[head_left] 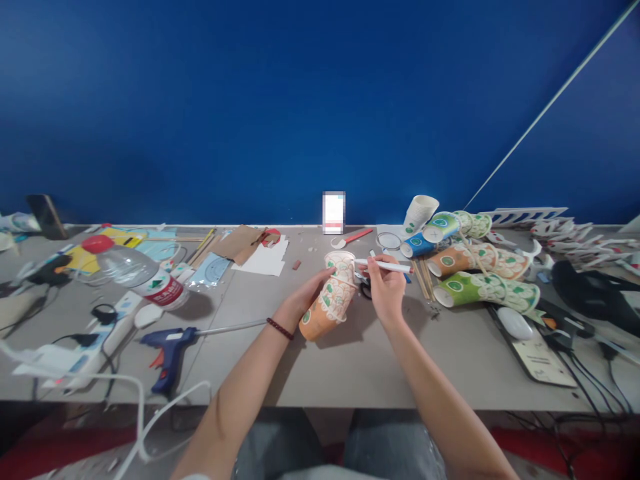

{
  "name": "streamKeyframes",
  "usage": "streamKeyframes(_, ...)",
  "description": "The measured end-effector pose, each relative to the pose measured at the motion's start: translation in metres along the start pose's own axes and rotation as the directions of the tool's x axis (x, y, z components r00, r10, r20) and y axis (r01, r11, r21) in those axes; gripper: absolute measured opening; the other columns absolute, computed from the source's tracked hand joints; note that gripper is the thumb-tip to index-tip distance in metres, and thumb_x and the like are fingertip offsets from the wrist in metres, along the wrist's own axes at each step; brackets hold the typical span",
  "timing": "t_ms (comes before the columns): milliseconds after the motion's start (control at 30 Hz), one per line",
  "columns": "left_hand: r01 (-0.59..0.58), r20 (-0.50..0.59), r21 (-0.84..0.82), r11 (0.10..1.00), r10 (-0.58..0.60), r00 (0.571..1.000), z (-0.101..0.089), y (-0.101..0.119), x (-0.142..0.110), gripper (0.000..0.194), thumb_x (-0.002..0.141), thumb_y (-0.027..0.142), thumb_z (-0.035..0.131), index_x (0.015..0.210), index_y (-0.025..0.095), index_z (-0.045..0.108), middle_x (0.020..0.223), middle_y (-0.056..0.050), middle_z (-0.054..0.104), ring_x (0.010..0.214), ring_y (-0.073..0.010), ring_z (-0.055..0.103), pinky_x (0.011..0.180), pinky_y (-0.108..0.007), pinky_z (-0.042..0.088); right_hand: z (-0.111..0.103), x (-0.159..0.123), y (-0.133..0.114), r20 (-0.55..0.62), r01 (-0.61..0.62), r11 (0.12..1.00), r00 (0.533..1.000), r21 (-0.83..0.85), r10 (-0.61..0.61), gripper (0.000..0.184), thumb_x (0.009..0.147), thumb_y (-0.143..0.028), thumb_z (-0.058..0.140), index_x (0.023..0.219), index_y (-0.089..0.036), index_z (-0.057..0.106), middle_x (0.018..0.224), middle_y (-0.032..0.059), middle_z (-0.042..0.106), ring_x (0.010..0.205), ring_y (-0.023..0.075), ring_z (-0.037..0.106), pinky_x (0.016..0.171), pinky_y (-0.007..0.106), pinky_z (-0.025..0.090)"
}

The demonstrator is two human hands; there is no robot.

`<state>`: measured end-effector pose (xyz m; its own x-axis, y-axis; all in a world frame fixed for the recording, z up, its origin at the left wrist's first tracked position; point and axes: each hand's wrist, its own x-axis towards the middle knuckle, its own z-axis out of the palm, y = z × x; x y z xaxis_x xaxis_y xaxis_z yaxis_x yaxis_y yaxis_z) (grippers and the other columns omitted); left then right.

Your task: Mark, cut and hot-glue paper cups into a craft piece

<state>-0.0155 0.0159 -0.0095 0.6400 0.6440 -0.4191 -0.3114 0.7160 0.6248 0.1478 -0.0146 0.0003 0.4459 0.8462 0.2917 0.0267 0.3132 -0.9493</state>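
A person works at a crowded desk [360,383] against a blue wall [300,100], the left hand [314,288] clamped around a tilted stack of paper cups [325,312], orange at the near end and pale with green leaves above. The right hand [387,288] pinches a white pen [387,265] in its grip, the tip at the upper cup's right edge; from here I cannot tell whether it touches. The cups are at the middle of the desk, directly in front of the person, whose left wrist wears a beaded bracelet [280,328]. Partly hidden by the right hand and the cups are dark-handled scissors [365,290].

To the person's left, a blue glue gun [175,353] lies near a red-capped bottle [143,267], which leans over, and a power strip [80,363] with black plugs. Beyond the glue gun, brown cardboard [240,243] lies partly over white paper [263,260].

On the right, joined cups in green [453,291], orange [443,260] and blue [416,246] lie on their sides, just in front of a nested stack of white cups [421,212]. Nearer the desk's edge, a white mouse [515,323] sits below the green ones. A pixelated screen [333,212] stands upright by the wall.
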Motion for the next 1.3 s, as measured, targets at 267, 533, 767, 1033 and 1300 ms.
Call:
streamKeyframes(267,-0.024,0.029,-0.01,1.0,0.025,0.999,-0.008,-0.001,0.003,0.042,0.091,0.042,0.054,0.113,0.009,0.068,0.089,-0.015,0.076,0.073,-0.0268,0.073,0.077,-0.039,0.056,0.0,0.0,0.001,-0.002,-0.006,1.0,1.0,0.001,0.006,0.036,0.081,-0.055,0.068,0.088,-0.02,0.06,0.071,0.0027,0.072,0.072,0.0228,0.073,0.072,0.038,0.06)
streamKeyframes(533,-0.022,0.015,-0.008,1.0,0.022,1.0,-0.008,0.0,0.002,0.043,0.092,0.041,0.052,0.115,0.009,0.068,0.09,-0.016,0.076,0.074,-0.0285,0.073,0.08,-0.042,0.056,-0.001,0.0,0.002,0.002,-0.011,1.0,1.0,-0.015,0.011,0.037,0.08,-0.055,0.069,0.088,-0.02,0.061,0.069,0.0032,0.073,0.07,0.0232,0.074,0.07,0.037,0.059)
streamKeyframes(767,-0.038,0.032,0.004,0.999,0.038,0.999,-0.011,0.0,0.004,0.046,0.093,0.044,0.051,0.113,0.007,0.069,0.094,-0.019,0.076,0.076,-0.0294,0.073,0.076,-0.042,0.056,0.0,-0.001,0.002,-0.001,-0.013,1.0,1.0,0.016,0.013,0.037,0.081,-0.054,0.068,0.089,-0.02,0.06,0.069,0.0022,0.072,0.07,0.0225,0.073,0.071,0.037,0.059)
streamKeyframes(1033,-0.087,-0.008,-0.029,0.996,0.086,0.996,0.0,0.003,0.002,0.042,0.094,0.039,0.048,0.114,0.009,0.068,0.09,-0.015,0.076,0.075,-0.0243,0.072,0.076,-0.035,0.055,0.002,-0.002,0.001,-0.025,0.082,0.99,0.997,0.119,-0.079,0.035,0.086,-0.05,0.065,0.1,-0.019,0.062,0.092,0.0069,0.073,0.087,0.0232,0.074,0.079,0.04,0.061)
streamKeyframes(1300,-0.102,0.103,-0.115,0.988,0.114,0.988,-0.005,0.003,0.004,0.043,0.086,0.043,0.056,0.11,0.009,0.068,0.09,-0.014,0.076,0.082,-0.0273,0.072,0.084,-0.038,0.052,0.002,-0.002,0.002,0.028,0.082,0.974,0.996,0.21,-0.089,0.033,0.084,-0.047,0.069,0.102,-0.02,0.062,0.099,0.0076,0.074,0.096,0.0236,0.073,0.093,0.046,0.058)
